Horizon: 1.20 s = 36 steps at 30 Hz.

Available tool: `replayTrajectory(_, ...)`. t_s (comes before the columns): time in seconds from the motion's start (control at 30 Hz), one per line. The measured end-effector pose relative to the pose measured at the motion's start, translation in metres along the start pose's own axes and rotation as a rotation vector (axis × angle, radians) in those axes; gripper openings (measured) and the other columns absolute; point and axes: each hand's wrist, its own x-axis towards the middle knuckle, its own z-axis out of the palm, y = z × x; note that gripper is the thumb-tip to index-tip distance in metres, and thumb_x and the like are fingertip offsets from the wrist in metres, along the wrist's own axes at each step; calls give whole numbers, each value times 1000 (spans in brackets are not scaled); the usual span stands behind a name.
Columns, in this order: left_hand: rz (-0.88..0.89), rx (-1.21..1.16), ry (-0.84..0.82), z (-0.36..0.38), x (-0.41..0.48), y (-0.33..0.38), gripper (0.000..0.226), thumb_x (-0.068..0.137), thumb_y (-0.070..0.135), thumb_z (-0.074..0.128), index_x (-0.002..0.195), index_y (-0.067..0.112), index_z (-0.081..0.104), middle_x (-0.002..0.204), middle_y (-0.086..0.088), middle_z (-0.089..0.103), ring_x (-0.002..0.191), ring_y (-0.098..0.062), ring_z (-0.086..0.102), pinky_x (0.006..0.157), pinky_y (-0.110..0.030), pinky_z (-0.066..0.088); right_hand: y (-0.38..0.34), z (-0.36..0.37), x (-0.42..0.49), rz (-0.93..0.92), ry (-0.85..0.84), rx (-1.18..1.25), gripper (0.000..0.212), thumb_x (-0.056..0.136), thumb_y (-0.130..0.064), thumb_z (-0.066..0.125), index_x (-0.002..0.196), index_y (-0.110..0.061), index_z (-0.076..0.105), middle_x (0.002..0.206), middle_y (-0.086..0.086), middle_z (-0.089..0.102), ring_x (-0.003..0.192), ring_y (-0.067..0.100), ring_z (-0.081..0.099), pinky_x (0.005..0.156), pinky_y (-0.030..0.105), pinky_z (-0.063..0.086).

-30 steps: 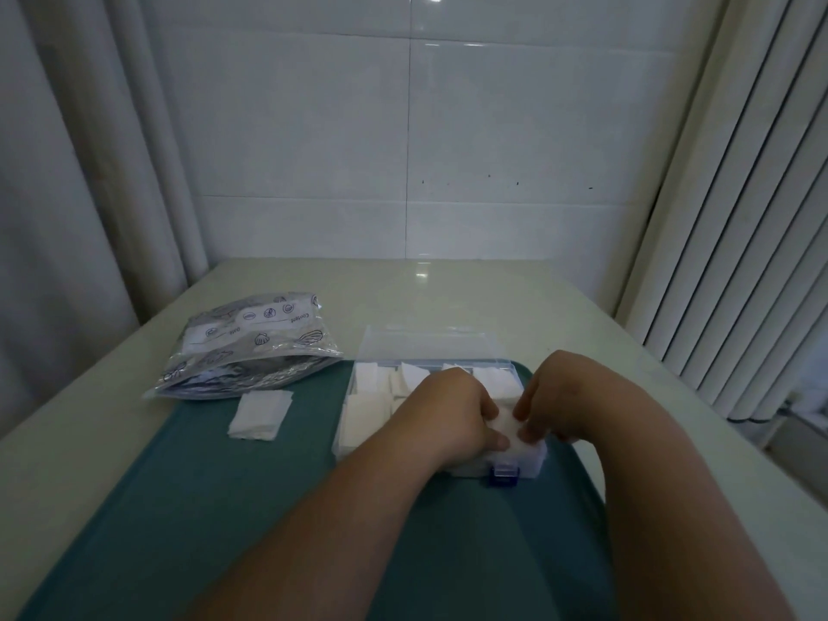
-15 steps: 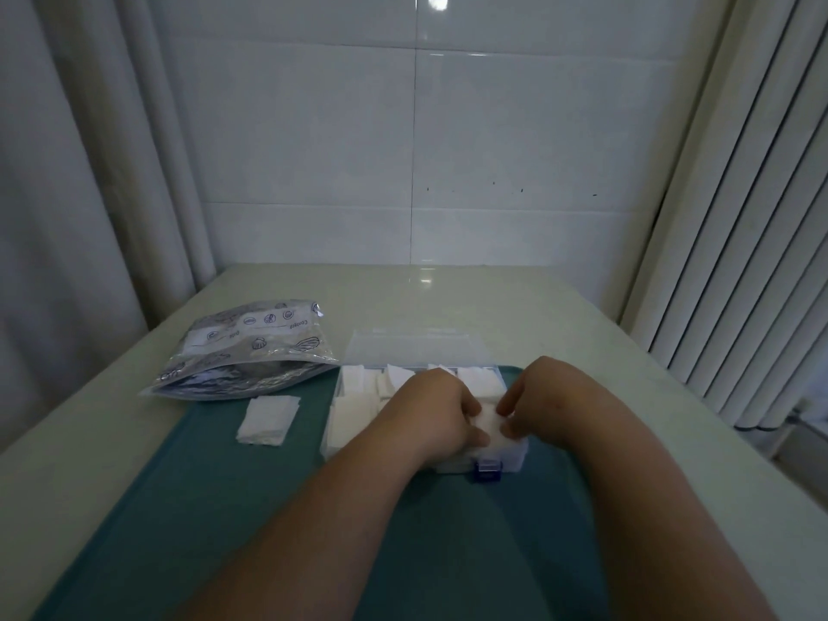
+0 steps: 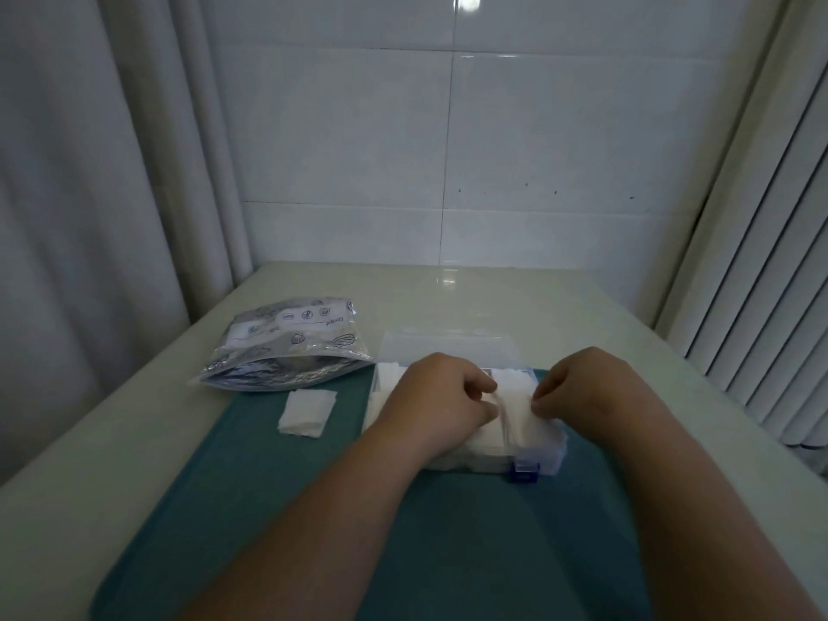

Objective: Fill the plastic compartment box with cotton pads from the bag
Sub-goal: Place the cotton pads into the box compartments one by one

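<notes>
Head view: cotton pad [image 3: 515, 412] between left grip [image 3: 441, 396] and right grip [image 3: 591, 387], each pinch tight on it, over compartment box [image 3: 544, 459].

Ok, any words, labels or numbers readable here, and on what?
"Content": on the white label strip of the bag, seen turned.
Shorter word beside it on that strip: too blurred to read.
Round icons on the same strip: too small to make out.
Box, pads, mat: no text visible.
</notes>
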Motion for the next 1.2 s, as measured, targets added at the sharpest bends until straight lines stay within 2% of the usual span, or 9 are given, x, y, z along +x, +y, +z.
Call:
replayTrajectory(0.17,18,100,-94,11,-4,9,38,82,40,71,119,30,68,113,5,67,99,-12,61,87,-25,48,1,-1,-2,39,-76,-3,29,73,-25,79,99,-14,75,97,5,69,89,20,63,88,34,52)
replayTrajectory(0.3,8,205,-161,17,-2,14,48,80,46,70,125,30,65,122,4,65,106,-16,60,94,-33,49,0,-2,-5,26,-147,-51,34,74,-24,77,105,-13,73,103,6,68,93,21,62,91,34,50)
replayTrajectory(0.4,-11,235,-204,18,3,15,42,83,44,69,121,27,67,119,2,65,104,-18,61,93,-35,50,3,0,-6,-11,-189,-101,33,80,-23,72,112,-13,71,109,7,67,98,20,61,91,30,48)
replayTrajectory(0.57,-3,271,-182,23,8,15,29,84,39,68,110,24,71,112,3,65,99,-18,61,87,-35,52,2,0,-7,-42,-217,-122,33,84,-21,70,116,-12,70,115,7,65,102,21,60,93,30,47)
replayTrajectory(0.67,-1,238,-164,21,8,12,36,81,42,71,114,31,65,111,8,63,100,-14,59,85,-32,50,0,-3,-8,-49,-205,-138,34,83,-21,72,116,-14,70,116,7,64,104,21,59,94,29,47)
replayTrajectory(0.8,24,266,-177,21,8,11,39,83,42,68,120,30,64,113,6,63,101,-15,59,87,-33,51,2,-8,-13,-85,-202,-103,36,83,-20,73,119,-22,69,120,5,60,98,17,52,88,25,39)
replayTrajectory(0.93,33,295,-215,22,9,12,37,87,40,63,121,25,65,113,1,64,100,-19,60,89,-37,51,6,-8,-18,-145,-247,-112,36,90,-24,65,126,-25,64,127,3,59,108,17,53,86,22,34)
replayTrajectory(1.07,41,273,-205,22,7,11,41,87,41,64,125,26,62,114,2,64,103,-18,59,88,-33,50,6,-11,-22,-179,-283,-165,38,92,-27,60,130,-28,60,131,1,57,109,17,52,87,22,31)
replayTrajectory(1.2,33,309,-250,23,7,12,35,90,39,58,119,21,66,111,-3,65,99,-20,61,90,-38,51,4,-11,-23,-201,-320,-214,39,95,-28,55,135,-26,56,135,2,54,118,18,50,91,24,32)
